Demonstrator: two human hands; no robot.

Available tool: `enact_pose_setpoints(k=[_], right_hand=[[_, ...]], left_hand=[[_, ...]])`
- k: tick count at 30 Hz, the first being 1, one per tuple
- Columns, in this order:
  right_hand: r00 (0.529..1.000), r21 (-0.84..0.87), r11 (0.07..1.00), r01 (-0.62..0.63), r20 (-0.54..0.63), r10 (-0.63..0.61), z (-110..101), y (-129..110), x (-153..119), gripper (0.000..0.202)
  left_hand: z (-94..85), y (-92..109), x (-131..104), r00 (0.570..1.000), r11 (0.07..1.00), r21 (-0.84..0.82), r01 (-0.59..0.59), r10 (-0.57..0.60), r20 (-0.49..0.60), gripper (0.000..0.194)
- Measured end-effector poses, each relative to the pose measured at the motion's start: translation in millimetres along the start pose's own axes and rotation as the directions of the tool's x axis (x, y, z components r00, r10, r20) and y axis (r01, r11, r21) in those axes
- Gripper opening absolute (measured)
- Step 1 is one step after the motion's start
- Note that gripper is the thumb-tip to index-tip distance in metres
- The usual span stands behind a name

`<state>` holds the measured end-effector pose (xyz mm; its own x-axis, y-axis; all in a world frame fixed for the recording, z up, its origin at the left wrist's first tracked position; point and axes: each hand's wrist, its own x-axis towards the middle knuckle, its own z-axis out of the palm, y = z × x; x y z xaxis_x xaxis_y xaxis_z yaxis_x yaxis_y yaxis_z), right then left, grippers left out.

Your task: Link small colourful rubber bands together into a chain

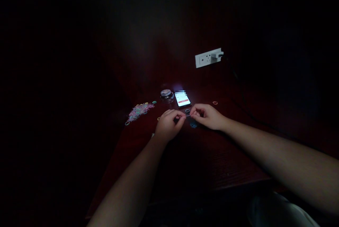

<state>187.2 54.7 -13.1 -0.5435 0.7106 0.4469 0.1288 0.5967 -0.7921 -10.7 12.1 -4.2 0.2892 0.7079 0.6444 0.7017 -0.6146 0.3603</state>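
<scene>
My left hand (169, 122) and my right hand (208, 115) meet over the dark red table. A thin, pale elastic band (188, 115) spans the short gap between them, each end pinched by a thumb and fingertips. Just beyond the fingers lies a dark round hair band (187, 111). Below the gap is a small cluster of blue bands (193, 125). To the left, a loose pile of pink, purple and green elastic bands (140, 111) is spread on the table. A yellowish band partly shows beside my left hand.
Behind my hands lies a lit phone (183, 99), with a clear lidded jar (166, 96) to its left. One orange-pink band (215, 103) rests at the right. A white wall socket (208, 58) holds a plug, its dark cable running down. The table's front edge (212, 190) is near me; the surroundings are dark.
</scene>
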Motion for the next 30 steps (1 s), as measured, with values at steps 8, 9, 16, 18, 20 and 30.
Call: enact_pose_setpoints(k=[8,9,16,18,20,30], right_hand=[[1.000,-0.013,1.000,-0.003,-0.008,0.003,-0.9,2.8,-0.1,0.015],[1.000,-0.016,1.000,-0.002,-0.006,0.002,-0.9,2.6,-0.1,0.015],[1.000,-0.011,1.000,0.003,-0.019,-0.004,-0.8,1.7,0.4,0.016],[1.000,-0.011,1.000,0.013,-0.011,-0.013,-0.6,1.5,0.5,0.014],[1.000,-0.017,1.000,0.018,-0.003,-0.018,-0.4,1.1,0.4,0.012],[0.999,-0.078,0.997,0.011,0.034,-0.008,-2.8,-0.4,-0.6,0.006]], left_hand=[[-2.1,1.0,-0.6,1.000,1.000,0.008,0.011,-0.011,0.012,0.009],[-1.9,1.3,-0.9,1.000,1.000,0.008,0.011,-0.011,0.014,0.008],[1.1,1.4,-3.3,1.000,1.000,-0.006,0.006,-0.006,0.026,0.009],[1.0,0.5,-3.5,1.000,1.000,-0.010,0.018,-0.018,0.021,0.008],[0.6,-0.4,-3.5,1.000,1.000,-0.011,0.026,-0.026,0.014,0.008],[-0.9,3.1,-4.6,0.998,0.999,-0.007,0.033,-0.033,0.052,0.007]])
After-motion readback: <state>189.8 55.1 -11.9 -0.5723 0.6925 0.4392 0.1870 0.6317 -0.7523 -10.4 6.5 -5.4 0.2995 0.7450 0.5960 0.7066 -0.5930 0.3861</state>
